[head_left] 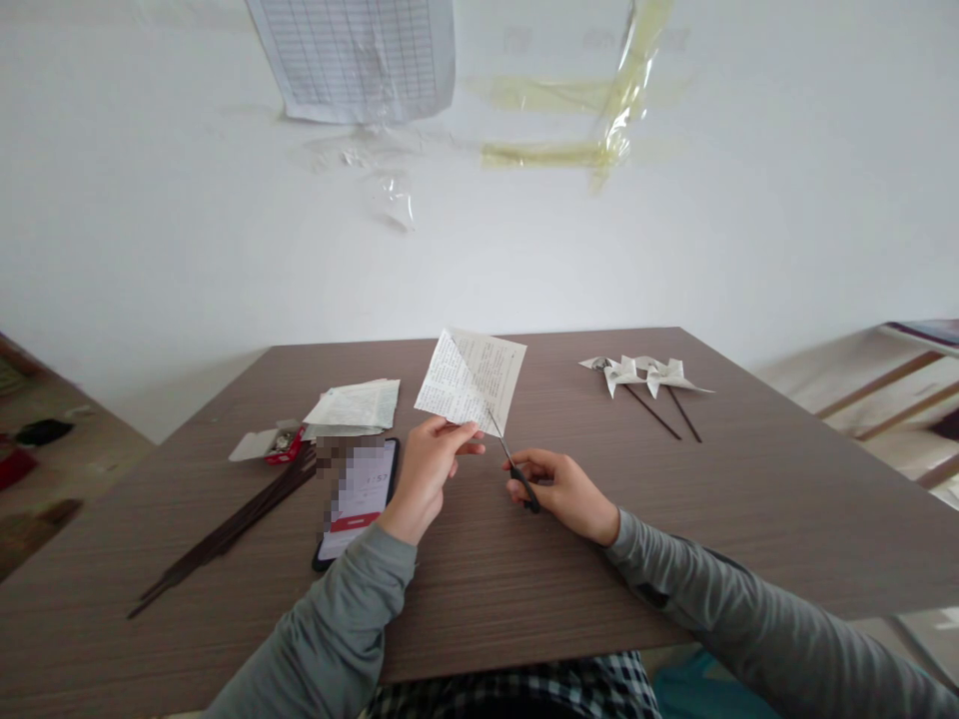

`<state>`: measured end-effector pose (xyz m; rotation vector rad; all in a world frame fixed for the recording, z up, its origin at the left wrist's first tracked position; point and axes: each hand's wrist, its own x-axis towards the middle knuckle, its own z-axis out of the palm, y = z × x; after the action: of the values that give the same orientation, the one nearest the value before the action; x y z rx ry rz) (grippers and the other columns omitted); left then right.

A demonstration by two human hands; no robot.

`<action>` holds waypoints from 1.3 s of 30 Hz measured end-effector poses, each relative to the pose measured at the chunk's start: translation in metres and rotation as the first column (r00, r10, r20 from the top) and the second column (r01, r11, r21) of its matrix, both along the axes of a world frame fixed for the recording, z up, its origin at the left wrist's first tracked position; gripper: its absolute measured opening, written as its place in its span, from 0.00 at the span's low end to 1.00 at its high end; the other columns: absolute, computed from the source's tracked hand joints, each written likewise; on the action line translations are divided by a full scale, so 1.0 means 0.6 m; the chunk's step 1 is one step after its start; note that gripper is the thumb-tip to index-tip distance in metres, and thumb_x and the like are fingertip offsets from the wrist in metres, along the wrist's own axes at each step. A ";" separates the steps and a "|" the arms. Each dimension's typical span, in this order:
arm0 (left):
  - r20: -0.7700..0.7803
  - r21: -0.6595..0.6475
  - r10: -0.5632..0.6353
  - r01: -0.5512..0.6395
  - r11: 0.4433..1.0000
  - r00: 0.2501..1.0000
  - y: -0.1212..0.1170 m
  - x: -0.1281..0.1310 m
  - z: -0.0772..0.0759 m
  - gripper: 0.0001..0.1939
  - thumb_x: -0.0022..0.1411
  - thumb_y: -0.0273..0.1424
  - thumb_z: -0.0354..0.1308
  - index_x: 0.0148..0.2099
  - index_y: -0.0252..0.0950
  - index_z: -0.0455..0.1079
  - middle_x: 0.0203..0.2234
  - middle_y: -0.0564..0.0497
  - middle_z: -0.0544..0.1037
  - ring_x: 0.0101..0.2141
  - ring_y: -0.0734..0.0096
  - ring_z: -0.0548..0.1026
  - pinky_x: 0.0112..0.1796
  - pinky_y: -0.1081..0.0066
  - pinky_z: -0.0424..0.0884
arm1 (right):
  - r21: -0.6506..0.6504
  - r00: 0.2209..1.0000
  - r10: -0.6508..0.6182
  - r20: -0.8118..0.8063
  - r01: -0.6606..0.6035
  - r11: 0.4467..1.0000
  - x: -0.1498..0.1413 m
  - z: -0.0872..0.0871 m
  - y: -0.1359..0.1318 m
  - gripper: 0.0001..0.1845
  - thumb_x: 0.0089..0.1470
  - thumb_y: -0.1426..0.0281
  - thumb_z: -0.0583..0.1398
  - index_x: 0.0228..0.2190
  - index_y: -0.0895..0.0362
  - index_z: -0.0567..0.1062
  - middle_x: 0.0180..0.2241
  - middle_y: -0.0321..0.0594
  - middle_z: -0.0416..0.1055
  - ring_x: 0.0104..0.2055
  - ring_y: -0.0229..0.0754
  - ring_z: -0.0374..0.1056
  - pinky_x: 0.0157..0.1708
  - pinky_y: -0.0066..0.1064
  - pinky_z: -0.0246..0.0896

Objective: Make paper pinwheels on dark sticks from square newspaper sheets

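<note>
While the left hand pinched the folded paper upright | right hand gripped scissors | blades pointed up-left into paper's bottom corner, just beside left fingers.

Left hand pinches folded printed paper by its lower corner above the bench; right hand holds scissors, blades at the paper's edge. Phone just left of the hands.
</note>
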<state>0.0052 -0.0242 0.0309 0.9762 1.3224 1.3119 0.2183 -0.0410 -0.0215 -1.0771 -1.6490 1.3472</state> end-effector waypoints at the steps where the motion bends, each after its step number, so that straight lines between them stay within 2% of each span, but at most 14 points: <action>1: 0.005 0.004 -0.001 0.001 1.000 1.000 0.000 -0.001 -0.002 0.08 0.57 0.30 0.74 0.32 0.36 0.78 0.32 0.43 0.89 0.26 0.67 0.86 0.19 0.78 0.51 | 0.001 1.000 -0.003 -0.001 0.003 1.000 0.000 0.000 0.000 0.29 0.55 0.45 0.77 0.46 0.55 0.87 0.29 0.42 0.83 0.32 0.50 0.77 0.40 0.43 0.76; 5: 0.050 0.020 -0.004 0.003 1.000 0.999 0.001 -0.001 -0.006 0.10 0.57 0.32 0.75 0.32 0.36 0.77 0.31 0.45 0.88 0.27 0.67 0.87 0.18 0.79 0.50 | -0.003 1.000 -0.011 0.002 0.011 1.000 -0.001 -0.001 -0.001 0.30 0.54 0.45 0.77 0.46 0.55 0.88 0.29 0.41 0.83 0.32 0.49 0.77 0.40 0.43 0.76; 10: 0.075 0.066 0.018 -0.023 0.998 0.997 0.002 -0.002 -0.009 0.15 0.56 0.36 0.79 0.34 0.36 0.76 0.35 0.45 0.88 0.28 0.67 0.88 0.18 0.79 0.49 | 0.018 1.000 -0.013 0.029 0.013 1.000 -0.002 -0.003 0.000 0.30 0.54 0.44 0.76 0.45 0.55 0.88 0.29 0.41 0.83 0.33 0.49 0.77 0.42 0.43 0.76; 14: 0.054 0.064 0.042 -0.045 0.997 0.998 0.004 -0.003 -0.012 0.16 0.56 0.35 0.80 0.32 0.36 0.75 0.33 0.45 0.88 0.28 0.66 0.88 0.18 0.79 0.50 | 0.021 0.999 -0.014 0.034 0.013 1.000 -0.002 -0.005 0.002 0.31 0.54 0.43 0.76 0.46 0.54 0.87 0.29 0.41 0.83 0.32 0.49 0.76 0.42 0.43 0.76; 21: 0.011 0.046 0.027 -0.027 0.999 1.000 0.004 -0.005 -0.010 0.12 0.60 0.33 0.78 0.34 0.35 0.79 0.33 0.43 0.89 0.27 0.66 0.87 0.18 0.78 0.53 | -0.001 1.000 -0.021 0.022 0.021 1.000 -0.002 0.002 -0.003 0.30 0.53 0.42 0.77 0.46 0.52 0.88 0.31 0.43 0.86 0.34 0.53 0.80 0.42 0.44 0.79; 25: -0.013 0.044 0.003 -0.002 0.999 1.000 0.003 -0.005 -0.008 0.13 0.60 0.34 0.79 0.33 0.35 0.78 0.33 0.41 0.89 0.28 0.64 0.88 0.19 0.78 0.53 | -0.001 0.999 -0.032 0.019 0.032 0.999 -0.002 0.006 -0.003 0.34 0.52 0.41 0.78 0.46 0.54 0.88 0.30 0.43 0.86 0.34 0.53 0.80 0.42 0.45 0.79; 30: -0.051 0.033 -0.015 0.017 0.999 0.999 0.002 -0.005 -0.008 0.16 0.59 0.36 0.80 0.31 0.36 0.76 0.34 0.40 0.90 0.28 0.62 0.89 0.19 0.77 0.53 | 0.001 0.999 -0.038 0.029 0.038 0.999 0.000 0.011 -0.004 0.31 0.53 0.42 0.78 0.46 0.52 0.89 0.32 0.45 0.86 0.35 0.54 0.80 0.42 0.45 0.79; 35: -0.036 0.040 -0.013 0.014 0.999 0.999 0.003 -0.003 -0.009 0.16 0.59 0.35 0.79 0.31 0.36 0.76 0.33 0.41 0.89 0.27 0.64 0.88 0.19 0.78 0.52 | 0.002 1.000 -0.007 0.029 0.007 1.000 0.001 0.003 0.002 0.36 0.52 0.40 0.77 0.48 0.56 0.86 0.30 0.40 0.84 0.34 0.50 0.78 0.44 0.44 0.75; 39: -0.023 0.030 -0.003 0.004 1.000 1.000 0.002 -0.001 -0.006 0.14 0.60 0.33 0.78 0.31 0.36 0.76 0.32 0.43 0.89 0.26 0.65 0.87 0.19 0.78 0.51 | 0.024 1.000 0.007 0.022 -0.007 1.000 0.002 -0.005 0.005 0.32 0.57 0.43 0.76 0.49 0.56 0.86 0.31 0.40 0.84 0.34 0.48 0.77 0.43 0.42 0.75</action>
<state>0.0044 -0.0229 0.0272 1.0165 1.3214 1.3245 0.2198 -0.0381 -0.0244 -1.0766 -1.6820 1.3218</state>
